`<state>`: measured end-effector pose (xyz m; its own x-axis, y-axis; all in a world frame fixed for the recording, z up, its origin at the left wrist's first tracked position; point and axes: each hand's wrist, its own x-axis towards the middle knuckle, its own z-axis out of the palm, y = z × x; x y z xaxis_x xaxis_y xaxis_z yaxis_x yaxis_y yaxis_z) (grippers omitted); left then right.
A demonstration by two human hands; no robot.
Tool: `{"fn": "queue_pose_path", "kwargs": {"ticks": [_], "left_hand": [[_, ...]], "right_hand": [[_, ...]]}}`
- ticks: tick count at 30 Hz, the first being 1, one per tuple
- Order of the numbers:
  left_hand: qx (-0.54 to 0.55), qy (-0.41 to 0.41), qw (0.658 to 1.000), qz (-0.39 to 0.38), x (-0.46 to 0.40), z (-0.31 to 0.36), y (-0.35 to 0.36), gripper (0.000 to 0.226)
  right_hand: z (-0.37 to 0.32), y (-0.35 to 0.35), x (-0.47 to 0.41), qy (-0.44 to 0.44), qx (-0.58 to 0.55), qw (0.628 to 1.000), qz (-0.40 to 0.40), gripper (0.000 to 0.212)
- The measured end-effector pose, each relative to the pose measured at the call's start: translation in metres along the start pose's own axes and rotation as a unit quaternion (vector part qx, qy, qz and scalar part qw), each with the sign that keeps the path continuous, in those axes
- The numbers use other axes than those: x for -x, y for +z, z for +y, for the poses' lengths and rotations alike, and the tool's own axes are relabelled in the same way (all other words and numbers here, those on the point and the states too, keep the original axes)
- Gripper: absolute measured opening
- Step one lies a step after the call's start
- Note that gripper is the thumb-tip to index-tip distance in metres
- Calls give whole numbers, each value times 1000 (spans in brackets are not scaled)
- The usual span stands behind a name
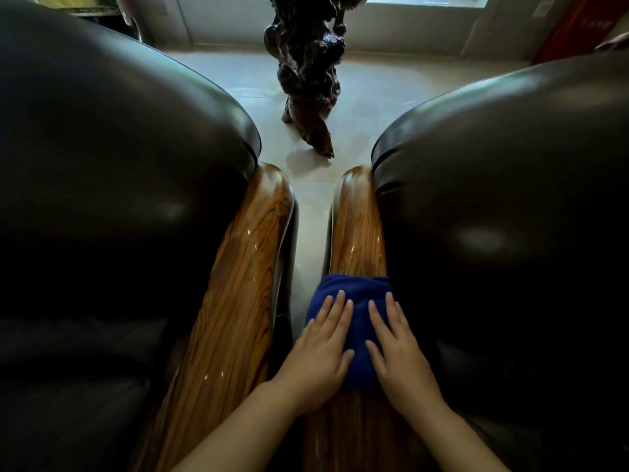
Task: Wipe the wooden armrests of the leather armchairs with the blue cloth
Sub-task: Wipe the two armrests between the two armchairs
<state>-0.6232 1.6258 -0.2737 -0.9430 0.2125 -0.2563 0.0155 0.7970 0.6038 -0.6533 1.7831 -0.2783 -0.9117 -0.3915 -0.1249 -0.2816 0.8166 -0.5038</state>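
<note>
Two dark leather armchairs stand side by side, each with a glossy wooden armrest facing the narrow gap between them. The blue cloth (pixel 354 301) lies folded across the right chair's armrest (pixel 359 226). My left hand (pixel 318 352) presses flat on the cloth's left side and my right hand (pixel 398 352) presses flat on its right side, fingers spread and pointing away from me. The left chair's armrest (pixel 238 284) is bare, with nothing on it.
The left armchair's leather (pixel 119 165) and the right armchair's leather (pixel 503 199) bulge on either side. A dark carved wooden sculpture (pixel 306 73) stands on the pale tiled floor (pixel 374 86) beyond the armrests. A low window wall runs along the back.
</note>
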Motion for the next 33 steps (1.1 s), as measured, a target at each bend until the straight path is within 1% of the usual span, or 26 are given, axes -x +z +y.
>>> {"fn": "queue_pose_path", "kwargs": {"ticks": [5,11,15,19,21,25,27,29,31,33], "left_hand": [[-3,-15,1000,1,-40,3,-18,71],[15,-24,1000,0,-82,3,-41,73],[20,-21,1000,5,-106,-1,-57,75],[69,-22,997,28,-113,-4,-64,77],[83,-23,995,48,-112,-2,-64,76],[47,-27,994,93,-101,2,-60,70],[31,-19,991,125,-88,7,-56,62],[8,-11,990,142,-71,14,-51,51],[-28,-9,992,120,-51,24,-46,42],[-47,-12,996,74,-26,37,-42,36]], "right_hand": [[4,-12,-39,12,1,1000,-15,60],[9,-25,-83,11,-11,1000,-4,61],[11,-41,-109,22,-67,998,-8,63],[17,-54,-119,36,-121,992,4,65],[17,-54,-119,40,-129,991,10,66],[13,-52,-105,50,-125,990,32,64],[9,-49,-88,56,-107,991,58,60],[5,-44,-66,70,-84,991,74,51],[2,-40,-40,84,-80,992,58,41],[1,-44,-12,100,-101,990,23,33]]}}
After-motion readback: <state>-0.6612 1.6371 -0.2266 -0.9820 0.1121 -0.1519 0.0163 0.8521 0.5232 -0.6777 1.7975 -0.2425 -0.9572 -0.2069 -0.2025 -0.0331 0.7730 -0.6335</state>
